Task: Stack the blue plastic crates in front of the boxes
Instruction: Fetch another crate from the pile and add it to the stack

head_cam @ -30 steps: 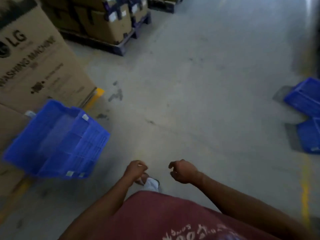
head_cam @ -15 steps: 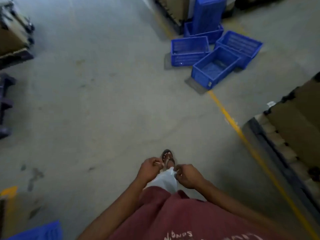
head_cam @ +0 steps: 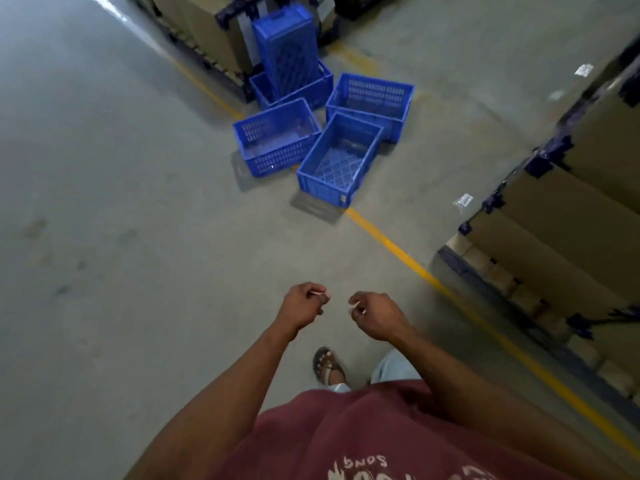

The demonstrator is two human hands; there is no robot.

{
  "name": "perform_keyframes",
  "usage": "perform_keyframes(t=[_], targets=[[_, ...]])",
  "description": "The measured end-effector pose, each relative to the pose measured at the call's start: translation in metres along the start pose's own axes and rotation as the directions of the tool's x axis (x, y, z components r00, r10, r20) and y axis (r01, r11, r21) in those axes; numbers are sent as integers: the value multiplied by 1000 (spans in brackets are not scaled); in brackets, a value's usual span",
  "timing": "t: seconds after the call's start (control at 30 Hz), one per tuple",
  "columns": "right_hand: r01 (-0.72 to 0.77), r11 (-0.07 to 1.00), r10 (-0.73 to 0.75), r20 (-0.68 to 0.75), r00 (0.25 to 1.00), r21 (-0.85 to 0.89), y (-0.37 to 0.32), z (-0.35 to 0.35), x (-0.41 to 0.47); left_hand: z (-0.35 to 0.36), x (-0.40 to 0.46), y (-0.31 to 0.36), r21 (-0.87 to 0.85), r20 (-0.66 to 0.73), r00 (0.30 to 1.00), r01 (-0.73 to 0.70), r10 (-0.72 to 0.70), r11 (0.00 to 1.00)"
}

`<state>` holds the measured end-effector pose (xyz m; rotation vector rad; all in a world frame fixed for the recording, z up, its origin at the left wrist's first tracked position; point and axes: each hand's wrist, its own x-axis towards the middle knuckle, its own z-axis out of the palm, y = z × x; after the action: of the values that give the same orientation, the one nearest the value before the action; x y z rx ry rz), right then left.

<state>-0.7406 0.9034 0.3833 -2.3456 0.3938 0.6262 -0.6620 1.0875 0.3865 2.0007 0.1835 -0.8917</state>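
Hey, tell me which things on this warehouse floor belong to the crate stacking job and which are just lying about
Job:
- nearest crate
- left crate
- right crate
- back crate with upended crate standing in it
- cardboard boxes behind them

Lying about:
- yellow floor line
- plastic scraps
- boxed pallet on the right
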Motion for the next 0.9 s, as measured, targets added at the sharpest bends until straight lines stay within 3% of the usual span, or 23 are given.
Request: perform_keyframes(t=[0.23, 0.63, 0.9], targets=[[-54, 997, 57, -54, 997, 56, 14, -90, 147, -2, 136, 111, -121, 27, 997, 76, -73, 990], [-56, 996, 57, -3, 998, 74, 11, -300, 428, -14, 354, 311, -326, -56, 990, 105, -130, 940], [-187, 969, 191, -8, 982, 165, -15, -353, 602, -72, 543, 392, -359, -39, 985, 145, -170, 922]])
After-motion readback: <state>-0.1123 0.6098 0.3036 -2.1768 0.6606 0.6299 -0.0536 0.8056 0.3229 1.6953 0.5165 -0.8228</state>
